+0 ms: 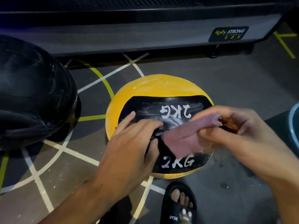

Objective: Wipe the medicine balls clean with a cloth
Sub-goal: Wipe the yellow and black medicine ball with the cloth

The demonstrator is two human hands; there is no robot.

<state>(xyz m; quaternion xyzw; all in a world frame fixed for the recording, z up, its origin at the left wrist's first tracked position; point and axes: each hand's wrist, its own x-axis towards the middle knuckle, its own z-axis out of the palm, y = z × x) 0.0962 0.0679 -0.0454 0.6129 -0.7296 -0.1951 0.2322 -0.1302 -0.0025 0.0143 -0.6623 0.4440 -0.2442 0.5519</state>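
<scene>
Yellow medicine ball [155,84] sitting right of the black ball [32,88], 2KG panel up. Left hand [129,143] spread flat on it, right hand [239,126] pinching pink cloth [182,139] over the panel, closest for wiping.

treadmill base [145,38] | black sandal [178,206] | blue bucket rim [293,122] | floor lines [34,173]

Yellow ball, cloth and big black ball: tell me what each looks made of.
Yellow ball: smooth, glossy synthetic skin, likely vinyl or faux leather; it catches highlights, and its black panel shows wet streaks.
Cloth, gripped by the right hand: soft, matte mauve fabric with a frayed edge, possibly terry or microfibre.
Black ball: shiny, creased dark skin with seams, probably the same synthetic leather.
</scene>
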